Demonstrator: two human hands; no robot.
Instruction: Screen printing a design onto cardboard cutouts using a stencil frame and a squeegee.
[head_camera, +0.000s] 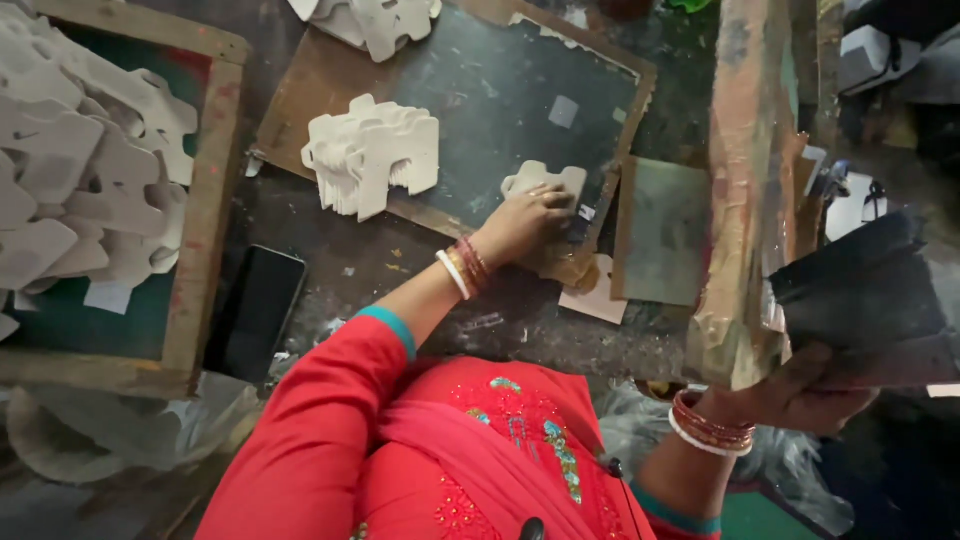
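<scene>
From the head camera, the left hand (525, 222) lies flat with fingers spread on a pale cut-out piece (545, 180), pressing it onto the dark screen frame (300, 110) near that frame's right edge. The piece looks thin, light and fairly stiff, likely easy to bend or chip at its notched tabs, so its broad middle or straight side seems the safest hold. The right hand (800, 395) is clenched around a dark squeegee (865, 295), held off the counter (330, 250) at the right. A stack of cut-outs (372, 155) stands on the frame, well apart to the left; a phone (255, 310) lies near the counter's edge. Bare screen lies between stack and hand.
</scene>
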